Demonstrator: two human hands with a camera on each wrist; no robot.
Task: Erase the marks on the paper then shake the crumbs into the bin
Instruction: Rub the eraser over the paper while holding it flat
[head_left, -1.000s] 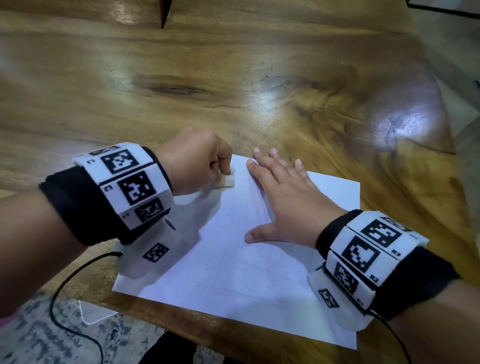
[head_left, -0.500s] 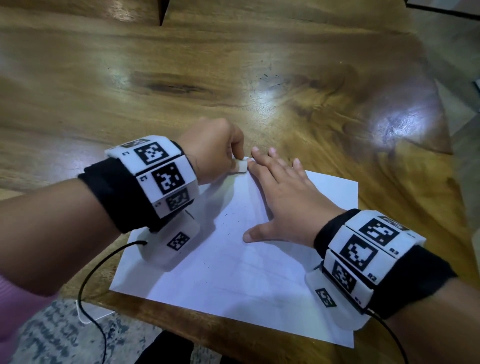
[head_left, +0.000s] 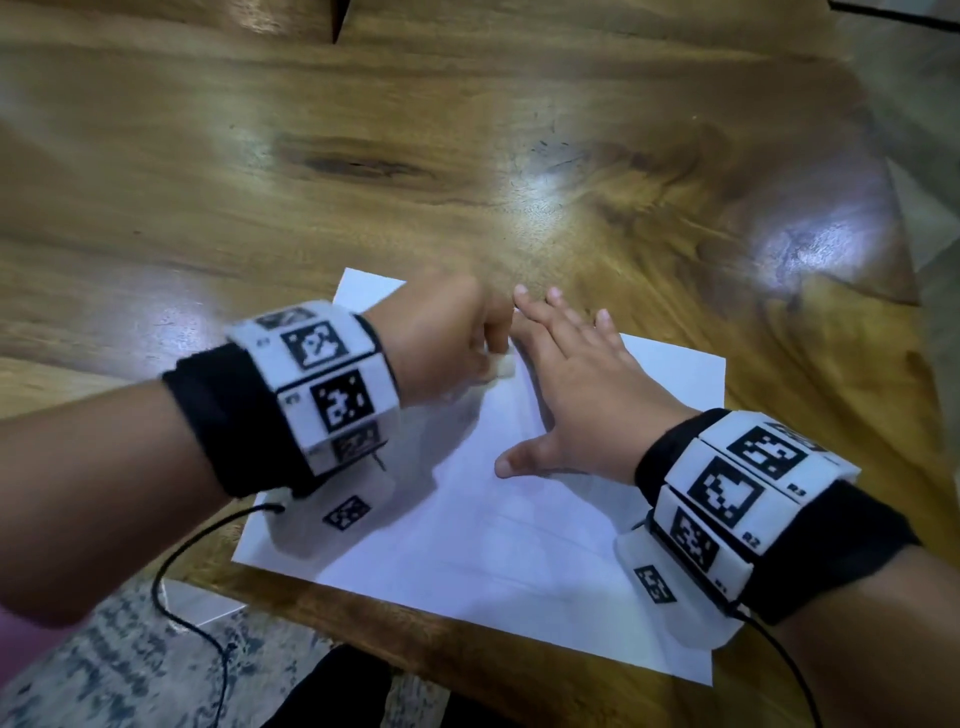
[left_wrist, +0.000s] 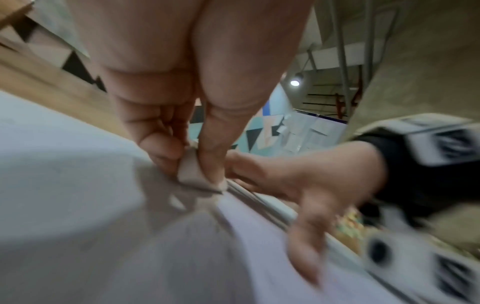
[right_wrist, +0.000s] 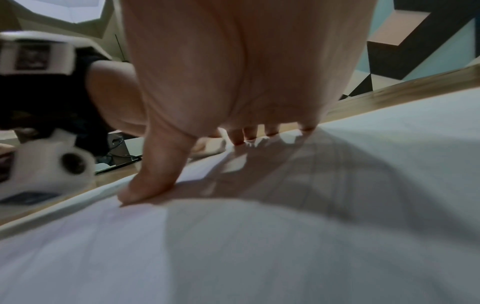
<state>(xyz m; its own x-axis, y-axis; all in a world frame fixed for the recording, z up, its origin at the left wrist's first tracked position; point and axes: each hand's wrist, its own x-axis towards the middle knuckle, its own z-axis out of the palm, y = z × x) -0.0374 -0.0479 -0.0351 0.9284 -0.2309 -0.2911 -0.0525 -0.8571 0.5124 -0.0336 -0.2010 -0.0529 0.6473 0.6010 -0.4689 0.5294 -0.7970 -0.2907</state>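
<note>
A white sheet of paper (head_left: 493, 545) lies on the wooden table near its front edge. My left hand (head_left: 447, 343) pinches a small white eraser (head_left: 503, 367) between thumb and fingers and presses it onto the paper's far part, right beside my right hand's fingers. The left wrist view shows the eraser (left_wrist: 193, 174) held against the sheet (left_wrist: 78, 195). My right hand (head_left: 582, 395) lies flat on the paper with fingers spread, holding it down; in the right wrist view its thumb (right_wrist: 153, 176) presses the sheet (right_wrist: 259, 246). Any marks are too faint to make out. No bin is in view.
The glossy wooden table (head_left: 467, 156) stretches far beyond the paper. Its front edge runs just below the sheet, with a patterned rug (head_left: 104, 675) on the floor beneath. Black cables (head_left: 176, 597) hang from both wrist bands.
My left hand has moved with the eraser along the paper's far part, to the right and away then slightly back. The right hand has stayed flat on the sheet.
</note>
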